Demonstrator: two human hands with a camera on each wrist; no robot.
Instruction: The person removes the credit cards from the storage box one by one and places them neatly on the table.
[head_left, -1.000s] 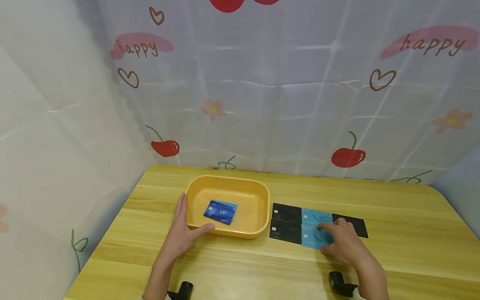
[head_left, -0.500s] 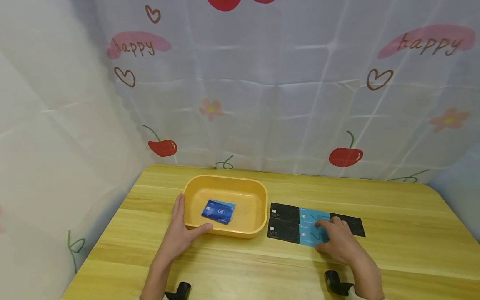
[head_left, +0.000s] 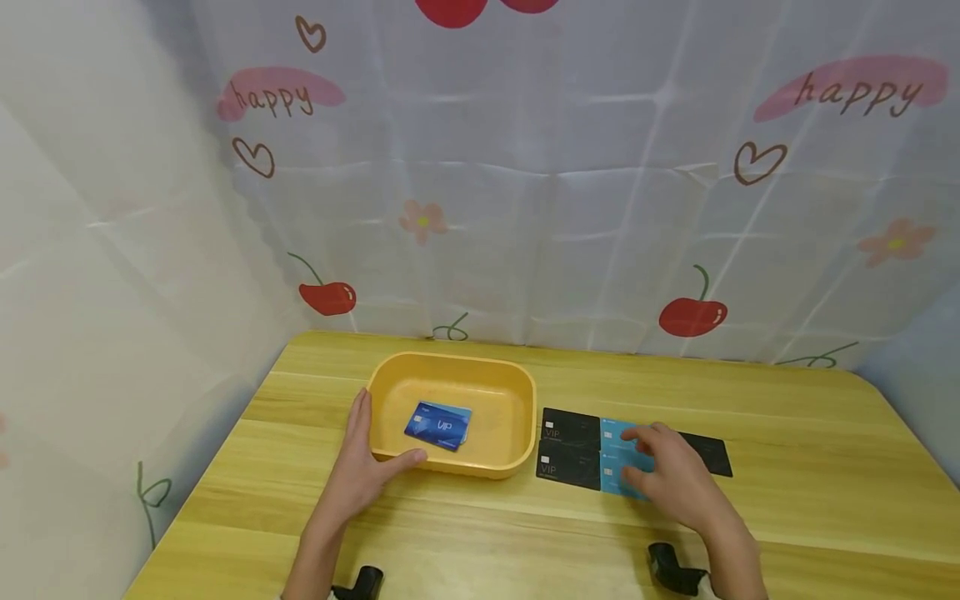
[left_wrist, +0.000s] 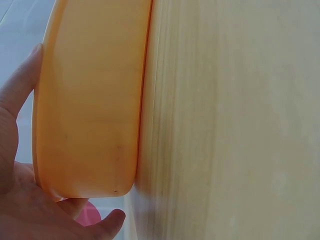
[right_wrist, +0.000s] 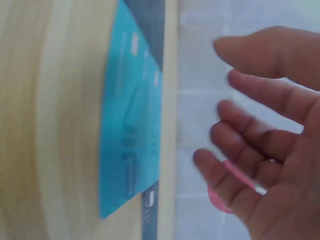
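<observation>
My left hand (head_left: 358, 475) grips the near left corner of a yellow plastic basin (head_left: 517, 454), thumb at the front rim and fingers along the left side. Blue VIP cards (head_left: 438, 426) lie overlapping inside the basin. My right hand (head_left: 675, 479) hovers over two light blue VIP cards (head_left: 611, 471), thumb and index finger apart with nothing between them. In the right wrist view the hand (right_wrist: 270, 150) shows loosely bent fingers, clear of the light blue cards (right_wrist: 130, 130). Left of these lie two black VIP cards (head_left: 567, 463); the hand partly hides another black card (head_left: 712, 455) on the right.
The wooden table (head_left: 480, 542) runs back to a white printed curtain (head_left: 555, 250). Black mounts (head_left: 671, 568) sit at both wrists.
My right hand has lifted off the light blue cards and shifted slightly left. The left hand keeps its hold on the basin, and the cards lie as before.
</observation>
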